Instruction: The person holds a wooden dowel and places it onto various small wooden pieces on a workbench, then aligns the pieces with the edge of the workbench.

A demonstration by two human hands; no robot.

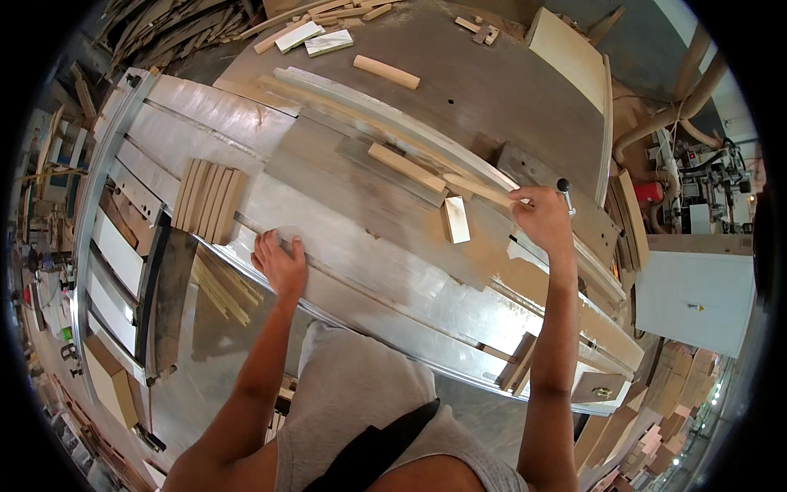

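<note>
My right hand (pixel 541 215) is closed round the end of a thin, flat wooden stick (pixel 478 189). The stick's far tip lies by the end of a short wooden strip (pixel 407 168), beside the long fence (pixel 402 123). Just below that tip sits a small wooden block with a white face (pixel 456 220). My left hand (pixel 279 261) rests on the near edge of the metal saw table (pixel 344 254), holding nothing, its fingers stretched out. Right beside it, a row of several cut wooden strips (pixel 209 201) lies on the table.
A black-knobbed lever (pixel 564 187) stands just past my right hand. Beyond the fence lie a wooden piece (pixel 387 71) and white-faced offcuts (pixel 329 43). Sawdust (pixel 525 283) covers part of the table. A metal rail frame (pixel 82 254) extends at the left.
</note>
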